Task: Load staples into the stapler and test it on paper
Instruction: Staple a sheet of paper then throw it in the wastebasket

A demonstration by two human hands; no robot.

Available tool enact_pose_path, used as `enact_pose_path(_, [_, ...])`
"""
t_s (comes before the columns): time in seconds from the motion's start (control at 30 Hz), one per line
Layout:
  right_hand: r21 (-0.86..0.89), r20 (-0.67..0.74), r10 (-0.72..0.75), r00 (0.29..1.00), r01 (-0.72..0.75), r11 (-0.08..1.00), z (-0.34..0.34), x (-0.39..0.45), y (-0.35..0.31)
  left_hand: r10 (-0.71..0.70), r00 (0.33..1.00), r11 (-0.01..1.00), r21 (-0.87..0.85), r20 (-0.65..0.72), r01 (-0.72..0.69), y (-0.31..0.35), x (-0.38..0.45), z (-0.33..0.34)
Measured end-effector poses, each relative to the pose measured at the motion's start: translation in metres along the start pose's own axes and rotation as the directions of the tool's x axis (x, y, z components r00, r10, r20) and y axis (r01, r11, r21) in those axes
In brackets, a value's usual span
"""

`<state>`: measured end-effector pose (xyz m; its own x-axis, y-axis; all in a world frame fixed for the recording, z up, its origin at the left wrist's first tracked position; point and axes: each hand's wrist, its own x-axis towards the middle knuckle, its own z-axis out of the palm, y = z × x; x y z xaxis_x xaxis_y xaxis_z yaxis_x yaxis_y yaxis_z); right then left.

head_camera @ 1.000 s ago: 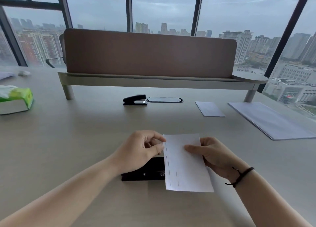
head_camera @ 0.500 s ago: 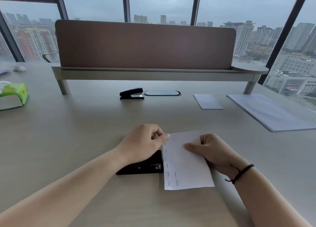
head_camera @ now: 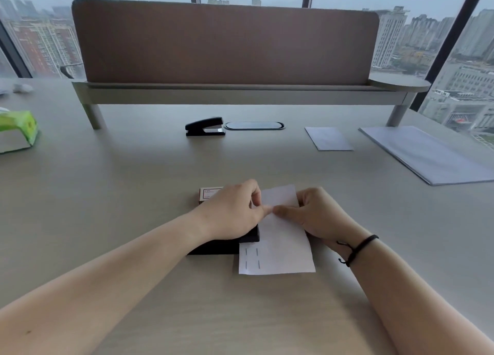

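Note:
A black stapler [head_camera: 227, 245] lies on the desk in front of me, mostly covered by my left hand [head_camera: 232, 210], which rests on its top with fingers curled. A white slip of paper [head_camera: 278, 247] carries several staples along its left edge, which sits at the stapler's mouth. My left thumb and my right hand [head_camera: 312, 215] both pinch the paper, fingertips meeting at its left edge. A small staple box [head_camera: 208, 194] peeks out just behind my left hand.
A second black stapler [head_camera: 204, 127] sits farther back beside an oval cable port [head_camera: 254, 125]. A small paper [head_camera: 328, 138] and a larger sheet stack [head_camera: 427, 154] lie at right. A green tissue box [head_camera: 16, 130] stands at left. A shelf with a brown screen [head_camera: 224, 44] spans the back.
The paper has slid farther back, so fewer staples show below the stapler. My right fingers moved left to meet my left thumb. The staple box has come into view.

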<state>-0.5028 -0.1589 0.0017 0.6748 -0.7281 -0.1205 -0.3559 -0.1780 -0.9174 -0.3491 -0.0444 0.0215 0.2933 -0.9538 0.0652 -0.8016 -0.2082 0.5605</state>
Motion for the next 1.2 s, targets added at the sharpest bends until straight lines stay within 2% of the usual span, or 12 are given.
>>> enact_pose_path(0.23, [-0.043, -0.025, -0.026, 0.999, 0.025, 0.999, 0.0012, -0.0024, -0.0019, 0.007, 1.000, 1.000, -0.005, 0.029, -0.007, 0.0035, -0.0009, 0.0038])
enact_pose_path(1.2, [-0.052, -0.007, -0.028, 1.000, 0.027, 0.998, -0.0010, -0.0031, -0.0003, 0.017, 1.000, 0.996, -0.089, -0.017, -0.019, 0.0031, 0.0011, -0.0015])
